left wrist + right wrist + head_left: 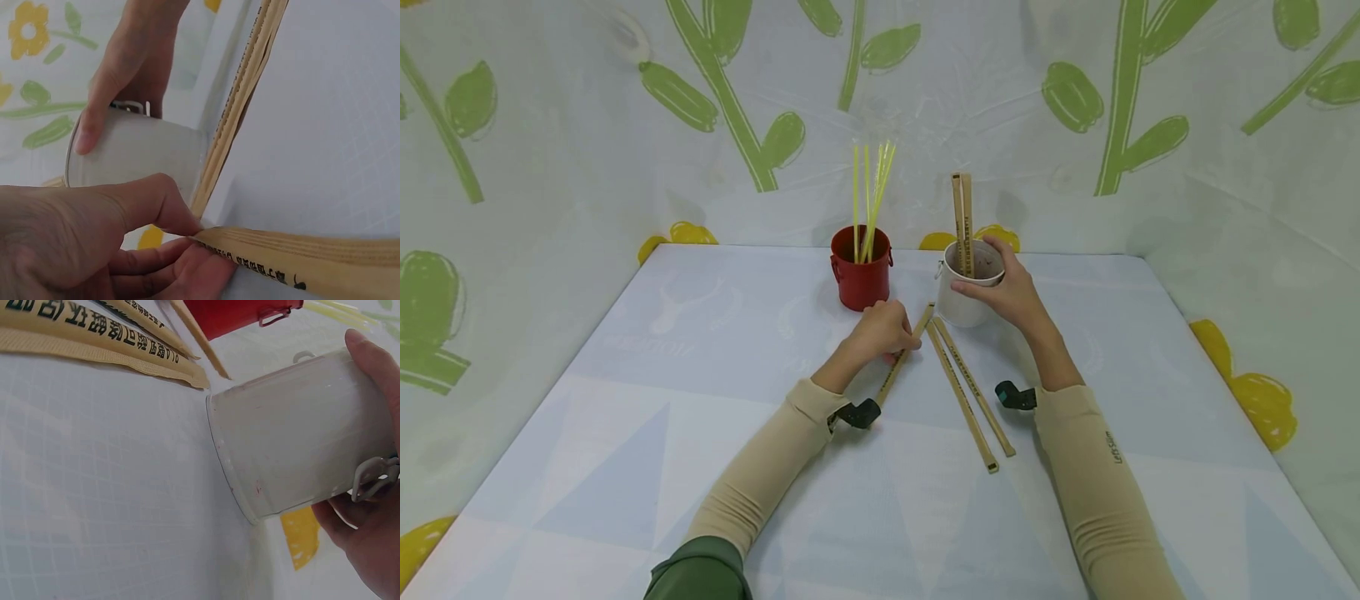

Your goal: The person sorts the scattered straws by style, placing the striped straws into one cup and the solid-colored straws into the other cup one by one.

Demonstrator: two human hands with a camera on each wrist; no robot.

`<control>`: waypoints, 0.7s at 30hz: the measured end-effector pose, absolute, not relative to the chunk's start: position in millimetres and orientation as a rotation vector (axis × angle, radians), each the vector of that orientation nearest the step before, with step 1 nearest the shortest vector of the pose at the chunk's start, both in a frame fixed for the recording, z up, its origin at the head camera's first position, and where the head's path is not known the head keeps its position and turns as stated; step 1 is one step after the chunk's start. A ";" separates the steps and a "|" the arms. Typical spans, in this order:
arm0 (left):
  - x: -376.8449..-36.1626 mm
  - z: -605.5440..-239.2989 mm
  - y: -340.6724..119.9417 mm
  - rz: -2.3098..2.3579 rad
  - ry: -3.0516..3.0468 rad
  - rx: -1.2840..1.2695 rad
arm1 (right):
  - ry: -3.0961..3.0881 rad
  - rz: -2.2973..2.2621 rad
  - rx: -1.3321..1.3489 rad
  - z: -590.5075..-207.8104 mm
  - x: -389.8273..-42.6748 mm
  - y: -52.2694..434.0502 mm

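Observation:
My left hand (pixel 883 329) pinches a straw in a brown printed paper wrapper (pixel 275 253) between thumb and fingers, low over the table. Two more wrapped straws (pixel 961 398) lie side by side on the table, slanting toward the front right. With thumb and fingers spread around its rim, my right hand (pixel 1013 292) grips a small white metal bucket (pixel 300 431), which stands upright on the table. Two wrapped straws (pixel 967 217) stick up out of this bucket. The right wrist view shows the bucket's wire handle loop (pixel 369 478) beside the fingers.
To the left of the white bucket is a red bucket (pixel 863 285) holding several thin yellow sticks (pixel 855 196). Both stand near the back edge of the pale blue-and-white table (pixel 700 450). Behind rises a white wall covering (pixel 955 108) with green leaf prints.

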State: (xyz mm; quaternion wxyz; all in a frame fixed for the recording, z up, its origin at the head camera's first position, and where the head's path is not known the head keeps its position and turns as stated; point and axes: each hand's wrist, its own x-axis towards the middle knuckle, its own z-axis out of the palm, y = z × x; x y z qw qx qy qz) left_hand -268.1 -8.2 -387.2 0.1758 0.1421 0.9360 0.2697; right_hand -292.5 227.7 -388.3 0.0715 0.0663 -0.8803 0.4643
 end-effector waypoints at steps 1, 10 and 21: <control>-268.1 -386.7 -8.4 0.768 2.650 0.398 | -2.649 1.394 0.197 -388.2 -292.6 227.6; -270.1 -377.0 -17.2 0.942 2.628 0.356 | -2.649 1.383 0.207 -388.8 -292.3 227.8; -275.0 -370.7 -20.1 1.129 2.662 0.432 | -2.655 1.381 0.199 -388.3 -292.2 226.9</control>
